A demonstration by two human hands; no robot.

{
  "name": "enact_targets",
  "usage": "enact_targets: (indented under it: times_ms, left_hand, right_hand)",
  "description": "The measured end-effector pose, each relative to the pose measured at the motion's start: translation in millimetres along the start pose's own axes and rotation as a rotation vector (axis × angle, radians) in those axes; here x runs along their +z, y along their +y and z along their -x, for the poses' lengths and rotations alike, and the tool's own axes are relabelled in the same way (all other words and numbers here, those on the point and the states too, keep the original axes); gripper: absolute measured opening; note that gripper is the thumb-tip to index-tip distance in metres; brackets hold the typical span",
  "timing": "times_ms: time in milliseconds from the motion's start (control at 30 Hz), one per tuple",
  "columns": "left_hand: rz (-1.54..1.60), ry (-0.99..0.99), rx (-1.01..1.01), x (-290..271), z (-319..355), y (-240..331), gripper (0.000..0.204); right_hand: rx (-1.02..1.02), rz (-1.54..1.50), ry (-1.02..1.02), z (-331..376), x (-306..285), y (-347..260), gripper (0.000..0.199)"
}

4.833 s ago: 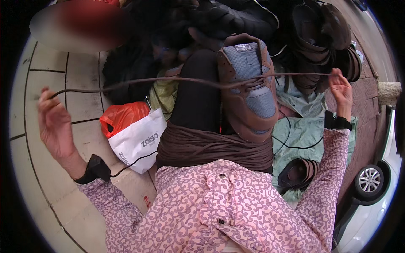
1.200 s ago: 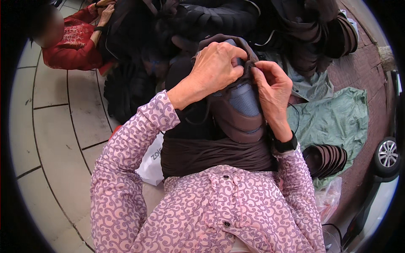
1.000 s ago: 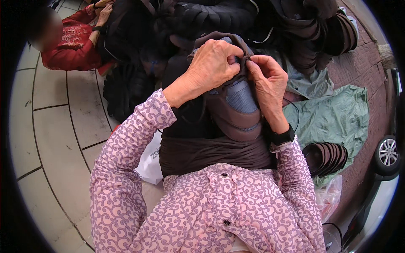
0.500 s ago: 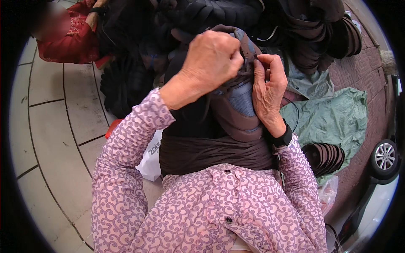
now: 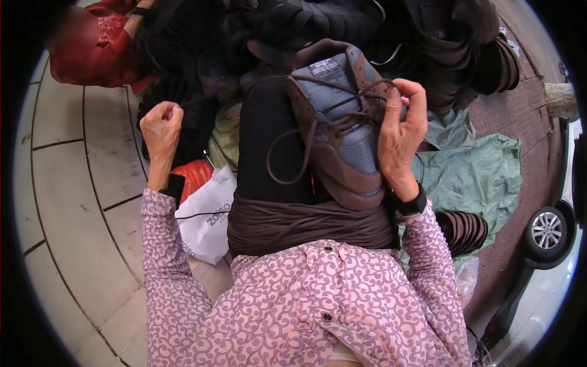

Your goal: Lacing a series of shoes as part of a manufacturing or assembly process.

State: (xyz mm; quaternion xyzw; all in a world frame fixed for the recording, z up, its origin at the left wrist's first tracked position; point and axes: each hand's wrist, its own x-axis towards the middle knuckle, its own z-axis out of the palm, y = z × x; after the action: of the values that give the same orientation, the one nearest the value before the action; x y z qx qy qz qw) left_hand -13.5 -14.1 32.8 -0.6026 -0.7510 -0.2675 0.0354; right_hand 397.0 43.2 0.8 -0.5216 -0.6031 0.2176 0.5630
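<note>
A brown and blue-grey lace-up boot (image 5: 351,144) rests on my lap, toe toward me, its tongue and eyelets facing up. A dark shoelace (image 5: 327,81) crosses the tongue and stretches left toward my left hand (image 5: 161,131), which is closed in a pinch on it, well out to the left. At the boot's right row of eyelets, my right hand (image 5: 400,128) pinches the lace between thumb and forefinger. A loose loop of lace hangs off the boot's left side. Across my thighs lies a thick bundle of brown laces (image 5: 306,227).
Dark boots (image 5: 312,24) are heaped ahead of me. A person in red (image 5: 101,64) is at the far left. A white bag (image 5: 208,217) lies left of my lap; green sheeting (image 5: 477,174) and stacked brown pieces (image 5: 461,232) lie right. A car wheel (image 5: 546,229) shows at the right.
My left hand has swung from over the boot far out to the left, drawing the shoelace with it. The tongue is now uncovered. My right hand stays by the right eyelets.
</note>
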Motion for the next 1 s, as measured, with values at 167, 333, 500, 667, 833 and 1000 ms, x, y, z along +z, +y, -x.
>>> enact_targets:
  times_ms: [167,333,500,667,833,1000]
  left_hand:
    - [-0.017,0.016,-0.063,-4.8,31.3,-27.9,0.014]
    - [-0.169,0.067,-0.134,-22.0,57.6,-98.5,0.017]
    - [-0.297,0.035,-0.275,-46.7,80.8,-156.7,0.019]
    - [-0.136,0.003,-0.307,-32.5,54.0,-78.6,0.021]
    - [0.446,-0.207,0.011,4.0,37.3,105.4,0.028]
    - [0.395,-0.323,0.394,31.1,34.5,210.0,0.022]
  right_hand:
    - [0.1,-0.078,-0.121,-20.1,-12.8,0.4,0.014]
    - [0.222,-0.294,-0.192,-33.1,-13.3,7.8,0.016]
    - [0.235,-0.216,-0.271,-36.7,-17.4,17.4,0.017]
    - [0.469,-0.52,-0.346,-44.7,-28.1,20.8,0.013]
    - [0.675,-0.798,-0.413,-56.8,-36.7,17.7,0.013]
    - [0.836,-0.989,-0.525,-67.1,-35.0,12.4,0.017]
